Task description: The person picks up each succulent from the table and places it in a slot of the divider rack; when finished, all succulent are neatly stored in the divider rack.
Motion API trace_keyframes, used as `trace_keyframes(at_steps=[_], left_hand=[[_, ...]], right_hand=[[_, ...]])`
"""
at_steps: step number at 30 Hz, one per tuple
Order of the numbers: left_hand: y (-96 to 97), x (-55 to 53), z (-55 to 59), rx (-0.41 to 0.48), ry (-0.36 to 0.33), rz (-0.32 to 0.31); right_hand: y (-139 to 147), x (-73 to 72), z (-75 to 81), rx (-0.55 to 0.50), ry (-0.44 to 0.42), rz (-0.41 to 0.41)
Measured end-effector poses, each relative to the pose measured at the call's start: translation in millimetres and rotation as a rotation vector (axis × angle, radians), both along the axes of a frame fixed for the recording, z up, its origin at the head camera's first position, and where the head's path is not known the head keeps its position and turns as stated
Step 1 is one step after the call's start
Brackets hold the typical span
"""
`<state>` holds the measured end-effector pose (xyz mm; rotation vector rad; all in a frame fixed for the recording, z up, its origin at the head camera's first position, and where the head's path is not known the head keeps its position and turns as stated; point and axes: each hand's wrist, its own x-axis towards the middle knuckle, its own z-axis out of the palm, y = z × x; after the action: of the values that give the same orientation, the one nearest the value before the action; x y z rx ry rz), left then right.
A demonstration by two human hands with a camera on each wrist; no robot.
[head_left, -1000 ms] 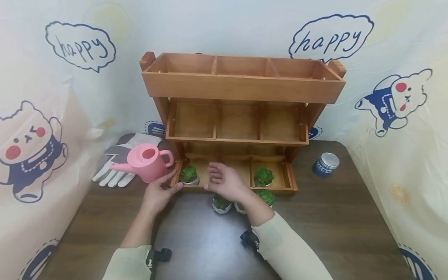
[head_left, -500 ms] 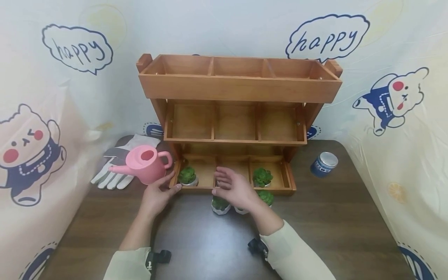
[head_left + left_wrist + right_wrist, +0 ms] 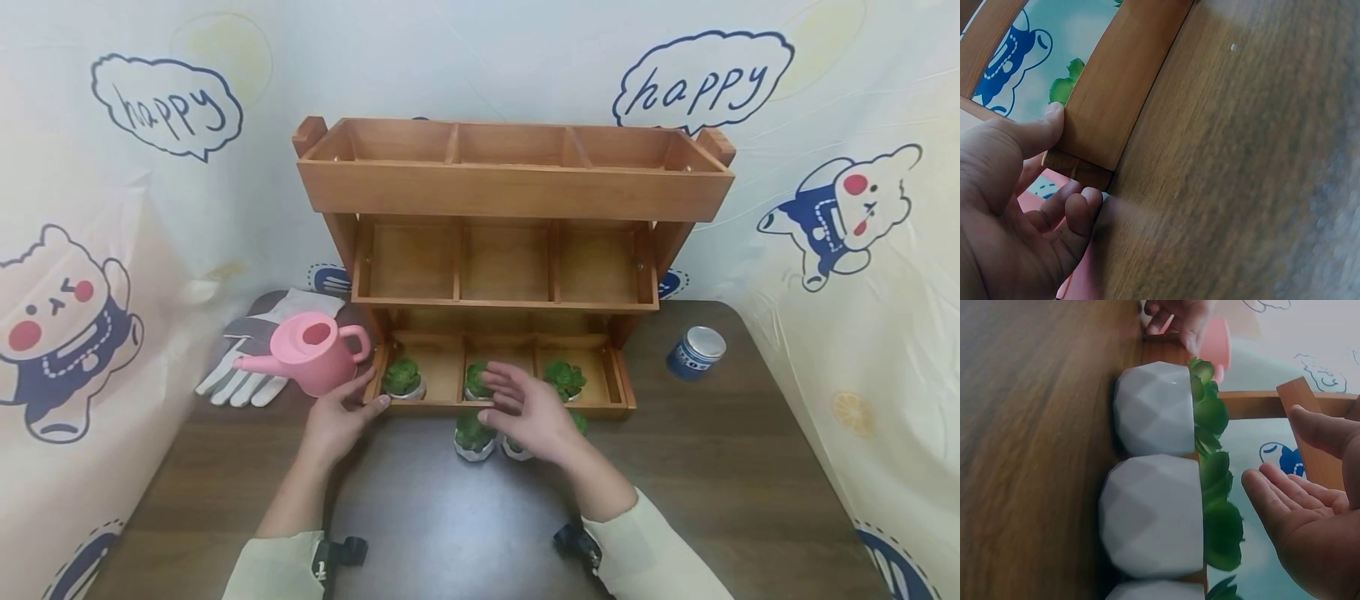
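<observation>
Head view: three-tier wooden rack (image 3: 517, 191), on tabletop (image 3: 435, 521); its bottom tier (image 3: 435, 410) held three green plants (image 3: 403, 377), one per compartment; more potted plants (image 3: 473, 437) stood in front; right hand (image 3: 534, 417), fingers loosely extended, held nothing, near the middle plant (image 3: 476, 381). Left wrist view: left hand (image 3: 1007, 200) gripped the bottom tier's end corner. Right wrist view: faceted white pots (image 3: 1152, 515) stood in a row

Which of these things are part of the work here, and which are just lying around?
Seemingly part of it:
left hand
right hand
wooden shelf
potted succulents

Apparently just lying about:
pink watering can
gloves
blue container
</observation>
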<state>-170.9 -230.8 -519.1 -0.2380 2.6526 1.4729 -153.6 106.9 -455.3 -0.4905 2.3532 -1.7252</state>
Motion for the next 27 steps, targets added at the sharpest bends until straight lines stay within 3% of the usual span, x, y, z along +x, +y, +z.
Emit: trace_keyframes(at_steps=[27], left_hand=[[-0.4, -0.5, -0.6, 0.000, -0.001, -0.006]], right_hand=[[50.7, 25.5, -9.4, 0.093, 0.132, -0.112]])
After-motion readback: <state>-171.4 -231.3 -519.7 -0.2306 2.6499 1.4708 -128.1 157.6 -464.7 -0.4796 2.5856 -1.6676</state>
